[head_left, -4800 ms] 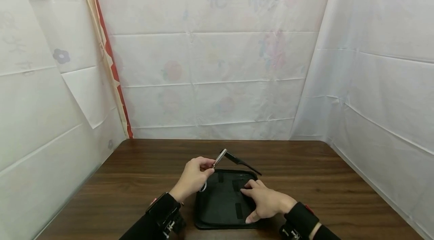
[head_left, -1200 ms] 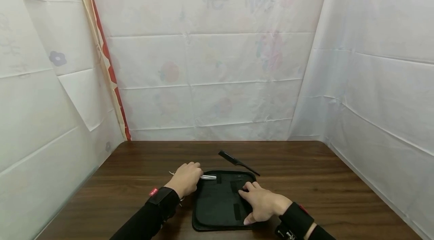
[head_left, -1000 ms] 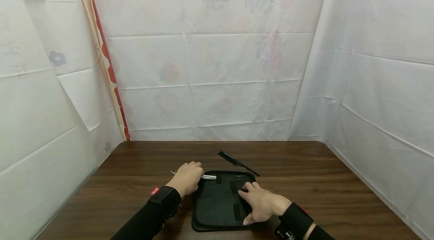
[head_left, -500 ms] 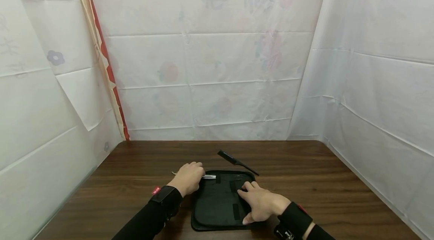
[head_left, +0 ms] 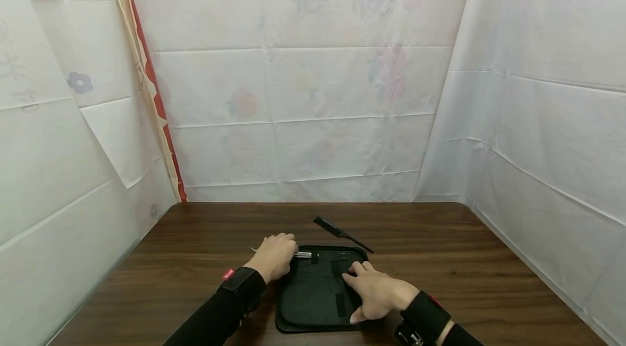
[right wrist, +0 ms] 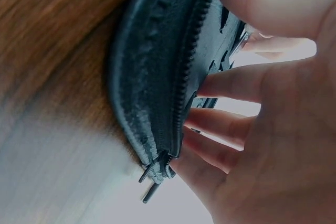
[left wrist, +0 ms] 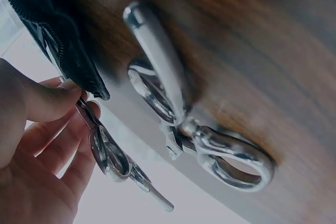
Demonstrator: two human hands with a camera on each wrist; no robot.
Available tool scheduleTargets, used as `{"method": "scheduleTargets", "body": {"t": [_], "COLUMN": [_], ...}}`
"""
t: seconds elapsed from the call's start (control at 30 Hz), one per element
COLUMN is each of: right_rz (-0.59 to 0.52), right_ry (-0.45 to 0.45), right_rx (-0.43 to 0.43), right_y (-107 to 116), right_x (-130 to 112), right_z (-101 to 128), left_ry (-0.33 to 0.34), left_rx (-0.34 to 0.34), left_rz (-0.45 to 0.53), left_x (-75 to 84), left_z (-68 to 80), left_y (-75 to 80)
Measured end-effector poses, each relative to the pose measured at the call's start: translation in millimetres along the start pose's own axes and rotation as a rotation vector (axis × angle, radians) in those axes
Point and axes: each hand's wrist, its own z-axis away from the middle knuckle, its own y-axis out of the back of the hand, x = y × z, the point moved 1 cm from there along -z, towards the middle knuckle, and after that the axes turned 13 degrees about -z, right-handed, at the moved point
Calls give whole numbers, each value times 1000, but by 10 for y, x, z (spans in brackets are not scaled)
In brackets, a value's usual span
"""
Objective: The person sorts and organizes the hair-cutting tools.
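Note:
My left hand pinches a pair of slim silver scissors at the far left corner of a black zip case. The blades lie flat over the case, pointing right, with their tip right at a small black elastic loop. In the left wrist view, thumb and fingers grip the shank just above the finger rings, which stick out past the zipped edge. My right hand rests on the case's right side, fingers spread and fairly straight, fingertips along the zip.
A black tail comb lies on the wooden table behind the case. Another pair of silver scissors lies on the table beneath my left wrist. More dark loops cross the case. White sheets hang around the table.
Several seconds ago the scissors were raised in the left hand; now they lie low over the case. During the last second they slid slightly right toward the loop. The right hand stayed put.

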Motion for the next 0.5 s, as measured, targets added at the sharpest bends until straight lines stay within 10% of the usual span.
{"method": "scheduleTargets", "body": {"t": [0.5], "right_rz": [-9], "right_ry": [-4], "right_rx": [-1], "right_y": [2], "right_x": [-1], "right_z": [0], "left_ry": [-22], "left_rx": [-15], "left_rz": [15], "left_x": [59], "left_z": [-24], "left_y": [7]}}
